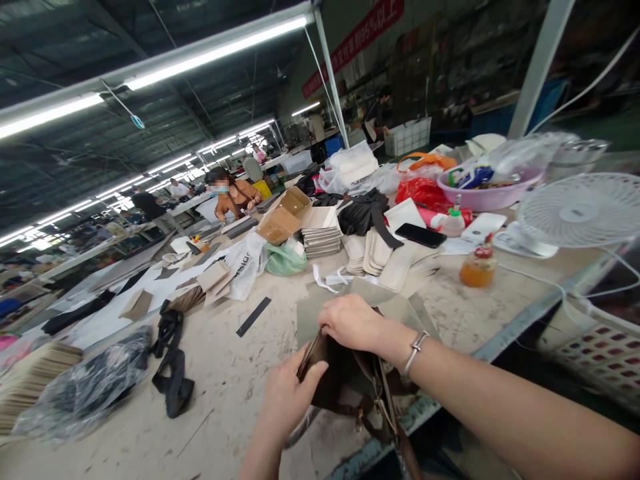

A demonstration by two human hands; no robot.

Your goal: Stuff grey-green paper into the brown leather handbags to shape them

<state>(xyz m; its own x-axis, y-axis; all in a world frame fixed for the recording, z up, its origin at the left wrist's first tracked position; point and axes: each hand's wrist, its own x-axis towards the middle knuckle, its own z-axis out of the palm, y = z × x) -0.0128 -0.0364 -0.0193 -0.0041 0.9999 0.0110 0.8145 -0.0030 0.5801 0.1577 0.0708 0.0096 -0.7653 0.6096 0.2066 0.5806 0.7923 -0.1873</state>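
A dark brown bag (pixel 340 380) with its mouth spread wide rests at the table's front edge, its straps and zipper side hanging toward me. My left hand (pixel 293 390) grips the bag's left rim, thumb inside and fingers behind the panel. Farther along the same rim, my right hand (pixel 353 323) pinches the edge with its fingers curled down over it; a metal bangle circles that wrist. Grey-green sheet material (pixel 313 313) lies flat beneath and behind the bag. The bag's inside is dark, and its lower part is partly hidden by my right forearm.
Stacked beige panels (pixel 320 233), a black phone (pixel 420 235), a jar of amber liquid (pixel 477 268) and a white fan (pixel 580 210) stand beyond my hands. Black strapping (pixel 173 380) and a plastic-wrapped dark bundle (pixel 95 380) lie left. A person (pixel 237 197) sits farther back.
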